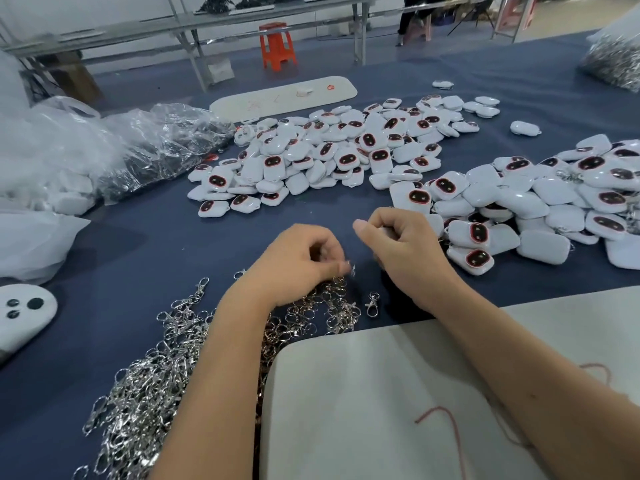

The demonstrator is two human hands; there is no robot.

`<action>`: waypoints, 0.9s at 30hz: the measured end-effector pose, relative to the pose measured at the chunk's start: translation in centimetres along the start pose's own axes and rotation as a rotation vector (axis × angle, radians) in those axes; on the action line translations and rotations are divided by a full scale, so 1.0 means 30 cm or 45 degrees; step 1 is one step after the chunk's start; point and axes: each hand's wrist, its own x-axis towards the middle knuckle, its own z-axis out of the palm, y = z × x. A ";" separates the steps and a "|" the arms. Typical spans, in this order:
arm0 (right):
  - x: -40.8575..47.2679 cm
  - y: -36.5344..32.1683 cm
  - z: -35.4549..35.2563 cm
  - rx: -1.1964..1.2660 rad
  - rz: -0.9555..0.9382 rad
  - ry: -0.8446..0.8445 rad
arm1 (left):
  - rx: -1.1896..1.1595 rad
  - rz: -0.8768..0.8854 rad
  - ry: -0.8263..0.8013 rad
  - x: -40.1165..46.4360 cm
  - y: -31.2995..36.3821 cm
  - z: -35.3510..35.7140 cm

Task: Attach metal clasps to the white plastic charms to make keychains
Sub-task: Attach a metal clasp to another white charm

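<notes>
1. Your left hand (298,261) pinches a metal clasp (351,269) at its fingertips, just above the clasp pile (166,368), likely so it is ready to hook on.
2. Your right hand (401,247) curls round something pale, probably a charm, though I cannot tell.
3. Beyond both hands lie the white charms (329,154); those right of your right hand (540,202) seem to be finished keychains, kept apart on the bench (138,258).
</notes>
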 end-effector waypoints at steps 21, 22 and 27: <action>-0.010 0.006 0.002 -0.065 -0.113 0.146 | -0.338 0.053 0.429 0.011 0.009 0.061; -0.012 0.003 0.004 -0.090 -0.126 0.148 | -0.290 0.092 0.472 0.010 0.015 0.065; -0.023 -0.007 0.015 -0.201 -0.186 0.189 | -0.182 0.129 0.546 0.015 0.029 0.083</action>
